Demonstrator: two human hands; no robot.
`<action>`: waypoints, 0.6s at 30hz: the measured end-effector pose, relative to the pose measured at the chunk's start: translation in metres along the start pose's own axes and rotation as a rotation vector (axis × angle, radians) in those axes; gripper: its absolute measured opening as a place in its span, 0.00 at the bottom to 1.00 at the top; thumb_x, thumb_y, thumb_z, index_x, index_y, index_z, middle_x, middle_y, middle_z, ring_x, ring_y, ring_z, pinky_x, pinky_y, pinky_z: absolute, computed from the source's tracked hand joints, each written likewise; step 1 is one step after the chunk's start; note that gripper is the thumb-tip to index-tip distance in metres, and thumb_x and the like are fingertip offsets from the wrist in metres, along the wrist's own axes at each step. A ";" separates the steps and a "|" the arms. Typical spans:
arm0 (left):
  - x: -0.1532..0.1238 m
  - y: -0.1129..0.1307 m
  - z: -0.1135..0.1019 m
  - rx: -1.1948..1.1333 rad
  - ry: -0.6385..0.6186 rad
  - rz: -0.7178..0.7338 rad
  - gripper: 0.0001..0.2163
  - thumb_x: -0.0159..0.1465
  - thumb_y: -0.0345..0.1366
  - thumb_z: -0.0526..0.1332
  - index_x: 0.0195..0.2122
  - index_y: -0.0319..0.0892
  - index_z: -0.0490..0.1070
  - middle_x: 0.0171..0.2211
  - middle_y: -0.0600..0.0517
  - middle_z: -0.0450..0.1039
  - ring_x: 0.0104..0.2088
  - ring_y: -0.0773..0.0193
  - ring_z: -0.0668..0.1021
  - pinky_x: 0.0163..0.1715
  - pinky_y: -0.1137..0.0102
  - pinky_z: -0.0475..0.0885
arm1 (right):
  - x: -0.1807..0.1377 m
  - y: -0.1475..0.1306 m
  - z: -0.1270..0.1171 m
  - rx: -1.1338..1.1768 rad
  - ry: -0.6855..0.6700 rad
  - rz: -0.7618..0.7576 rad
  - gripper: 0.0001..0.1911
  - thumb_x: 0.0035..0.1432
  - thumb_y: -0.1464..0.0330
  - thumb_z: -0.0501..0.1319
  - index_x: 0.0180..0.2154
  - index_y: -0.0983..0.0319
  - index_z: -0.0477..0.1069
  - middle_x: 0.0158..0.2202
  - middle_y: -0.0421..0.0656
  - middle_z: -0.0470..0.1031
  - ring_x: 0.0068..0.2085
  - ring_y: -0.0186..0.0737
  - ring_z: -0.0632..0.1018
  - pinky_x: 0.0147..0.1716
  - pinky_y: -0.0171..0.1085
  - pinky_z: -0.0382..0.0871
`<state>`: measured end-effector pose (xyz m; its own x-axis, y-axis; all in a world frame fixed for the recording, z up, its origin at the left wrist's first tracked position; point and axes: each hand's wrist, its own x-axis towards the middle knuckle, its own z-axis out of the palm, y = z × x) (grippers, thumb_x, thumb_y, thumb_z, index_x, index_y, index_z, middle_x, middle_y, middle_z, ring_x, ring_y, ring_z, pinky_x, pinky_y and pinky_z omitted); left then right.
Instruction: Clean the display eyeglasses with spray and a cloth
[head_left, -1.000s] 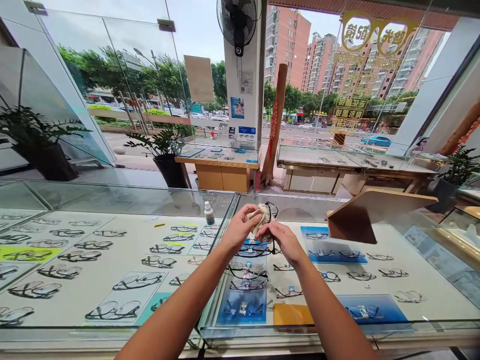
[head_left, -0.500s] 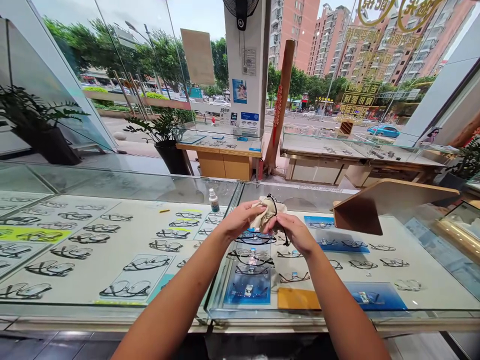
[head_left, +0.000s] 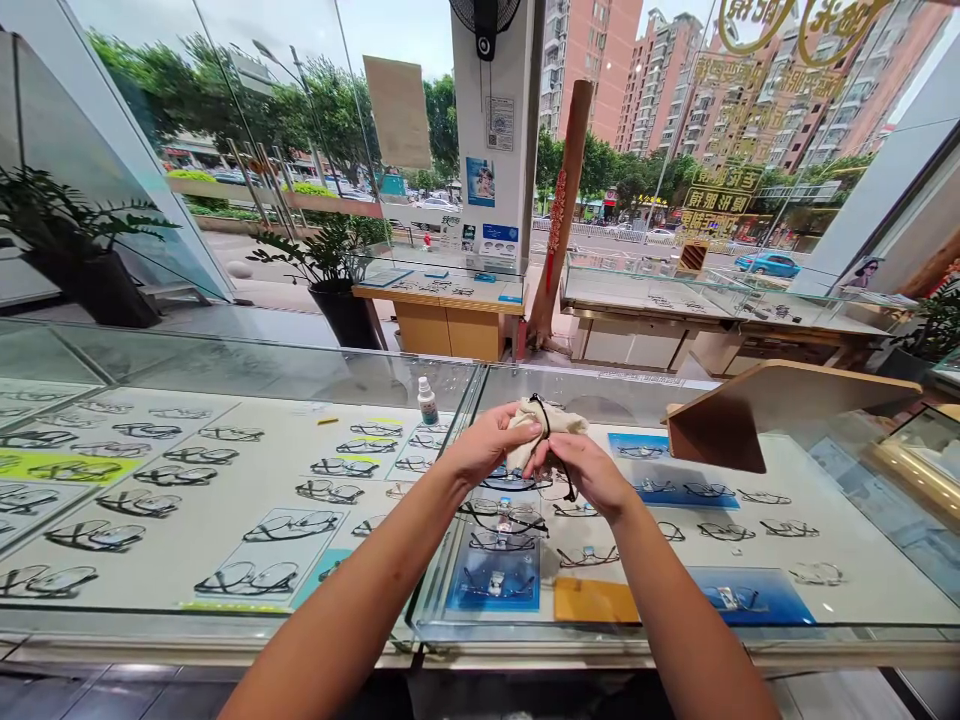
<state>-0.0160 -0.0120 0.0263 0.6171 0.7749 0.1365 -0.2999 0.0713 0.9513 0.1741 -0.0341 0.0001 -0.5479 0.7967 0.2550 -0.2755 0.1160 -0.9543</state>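
Note:
Above the glass display counter, a pair of dark-framed eyeglasses point(head_left: 543, 415) is held between my two hands. My left hand point(head_left: 486, 442) is closed around a cream cloth point(head_left: 564, 420), pressing it against the frame with the thumb on top. My right hand point(head_left: 592, 468) pinches the glasses' lower side, and one dark temple hangs down beside its fingers. Cloth and fingers cover most of the lenses. A small white bottle point(head_left: 427, 402) with a dark label stands on the counter left of my hands.
Rows of eyeglasses point(head_left: 259, 577) lie inside the glass-topped case point(head_left: 247, 625). A tilted brown wooden stand point(head_left: 716, 435) rises on the counter at right. An orange case point(head_left: 596, 600) lies near the front. Potted plants point(head_left: 352, 310) and further display cabinets point(head_left: 450, 333) stand beyond.
The cloth and glasses have turned a little in my hands. More cloth now spreads out to the right above my right hand, and my left thumb lies across the cloth.

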 end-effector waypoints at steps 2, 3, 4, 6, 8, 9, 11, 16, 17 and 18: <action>0.001 -0.002 0.003 0.020 0.064 0.010 0.20 0.61 0.52 0.73 0.39 0.41 0.71 0.20 0.53 0.76 0.16 0.64 0.74 0.19 0.71 0.67 | 0.000 0.001 0.001 -0.019 -0.011 0.022 0.21 0.70 0.50 0.62 0.36 0.61 0.79 0.34 0.45 0.82 0.38 0.43 0.77 0.45 0.41 0.69; 0.001 -0.003 0.004 0.031 0.095 0.016 0.21 0.61 0.53 0.73 0.39 0.41 0.71 0.20 0.53 0.75 0.15 0.64 0.74 0.17 0.72 0.65 | 0.001 0.001 0.001 -0.024 -0.010 0.032 0.21 0.70 0.50 0.63 0.36 0.61 0.79 0.34 0.45 0.81 0.38 0.43 0.77 0.45 0.41 0.69; 0.001 -0.003 0.005 0.043 0.122 0.022 0.22 0.61 0.54 0.72 0.39 0.41 0.71 0.19 0.53 0.75 0.15 0.63 0.74 0.16 0.72 0.64 | 0.001 0.001 0.001 -0.026 -0.006 0.039 0.21 0.69 0.50 0.63 0.36 0.61 0.79 0.33 0.45 0.81 0.37 0.43 0.76 0.45 0.41 0.69; 0.002 -0.004 0.007 0.067 0.158 0.038 0.22 0.62 0.57 0.71 0.38 0.41 0.72 0.20 0.53 0.76 0.15 0.64 0.74 0.16 0.72 0.63 | 0.001 0.002 0.002 -0.028 0.004 0.048 0.22 0.69 0.49 0.63 0.35 0.60 0.79 0.34 0.45 0.82 0.37 0.43 0.76 0.45 0.41 0.69; 0.003 -0.004 0.006 0.091 0.179 0.055 0.24 0.64 0.60 0.68 0.34 0.42 0.71 0.19 0.52 0.75 0.14 0.65 0.73 0.17 0.71 0.63 | 0.001 0.002 0.002 -0.035 0.011 0.044 0.22 0.69 0.49 0.63 0.35 0.61 0.79 0.35 0.46 0.82 0.36 0.42 0.75 0.45 0.41 0.69; 0.004 -0.004 0.006 0.096 0.180 0.060 0.25 0.64 0.61 0.66 0.32 0.42 0.71 0.19 0.52 0.74 0.14 0.66 0.72 0.18 0.70 0.64 | 0.001 0.002 0.002 -0.034 0.017 0.039 0.22 0.69 0.49 0.63 0.36 0.61 0.79 0.35 0.46 0.83 0.37 0.43 0.76 0.45 0.42 0.69; 0.004 -0.004 0.004 0.082 0.167 0.065 0.26 0.64 0.62 0.66 0.31 0.41 0.71 0.18 0.52 0.73 0.16 0.66 0.72 0.21 0.69 0.66 | 0.001 0.001 0.001 -0.011 0.050 0.031 0.22 0.68 0.49 0.63 0.36 0.61 0.79 0.36 0.47 0.83 0.38 0.44 0.77 0.45 0.42 0.69; 0.003 -0.003 0.005 0.012 0.114 0.079 0.22 0.59 0.52 0.76 0.41 0.40 0.73 0.23 0.55 0.74 0.22 0.66 0.75 0.29 0.69 0.72 | 0.002 0.001 0.000 0.066 0.118 0.009 0.20 0.67 0.50 0.64 0.35 0.61 0.79 0.35 0.47 0.83 0.37 0.43 0.77 0.43 0.41 0.71; 0.003 -0.003 0.007 0.019 0.111 0.086 0.22 0.59 0.51 0.76 0.41 0.40 0.72 0.22 0.56 0.74 0.21 0.67 0.74 0.28 0.69 0.72 | 0.002 0.002 0.001 0.061 0.103 0.001 0.20 0.67 0.50 0.64 0.35 0.61 0.80 0.34 0.46 0.83 0.37 0.43 0.77 0.44 0.41 0.71; 0.002 -0.004 0.008 0.031 0.118 0.095 0.21 0.60 0.51 0.75 0.41 0.41 0.71 0.20 0.57 0.73 0.19 0.68 0.72 0.26 0.70 0.71 | 0.003 0.003 0.001 0.051 0.083 -0.004 0.21 0.68 0.50 0.64 0.36 0.61 0.80 0.34 0.46 0.83 0.37 0.43 0.78 0.44 0.41 0.70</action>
<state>-0.0074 -0.0154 0.0249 0.4968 0.8457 0.1948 -0.3289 -0.0242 0.9441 0.1707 -0.0323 -0.0018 -0.4795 0.8431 0.2433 -0.3191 0.0907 -0.9434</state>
